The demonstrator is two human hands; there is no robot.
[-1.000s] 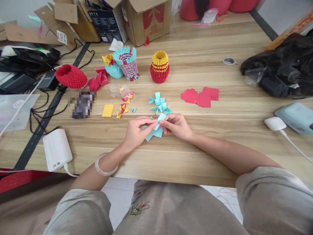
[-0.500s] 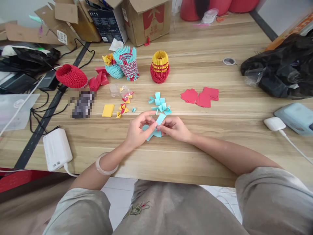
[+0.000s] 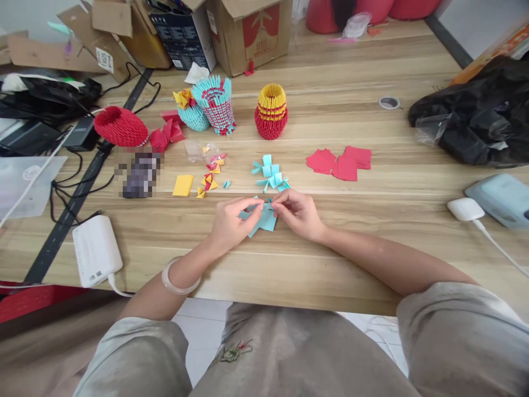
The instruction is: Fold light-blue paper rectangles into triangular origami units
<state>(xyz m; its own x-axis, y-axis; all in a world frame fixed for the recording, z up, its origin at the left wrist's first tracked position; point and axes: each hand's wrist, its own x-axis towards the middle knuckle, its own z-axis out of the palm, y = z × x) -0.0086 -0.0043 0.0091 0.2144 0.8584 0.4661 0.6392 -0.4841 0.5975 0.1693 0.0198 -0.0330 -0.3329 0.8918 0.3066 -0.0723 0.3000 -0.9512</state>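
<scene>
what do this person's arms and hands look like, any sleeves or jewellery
Both hands, left and right, are bare, with no gloves. Loose grey-beige short sleeves end near the elbows, leaving the forearms uncovered. A pale, smooth, rounded bangle circles the left forearm; the right has none.

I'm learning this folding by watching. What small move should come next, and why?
Probably align the edges and press a crease in the blue paper: the left hand and right hand pinch it between them, nearly edge-on, and creased blue pieces lie just beyond. Its present folds are hard to see.
</scene>
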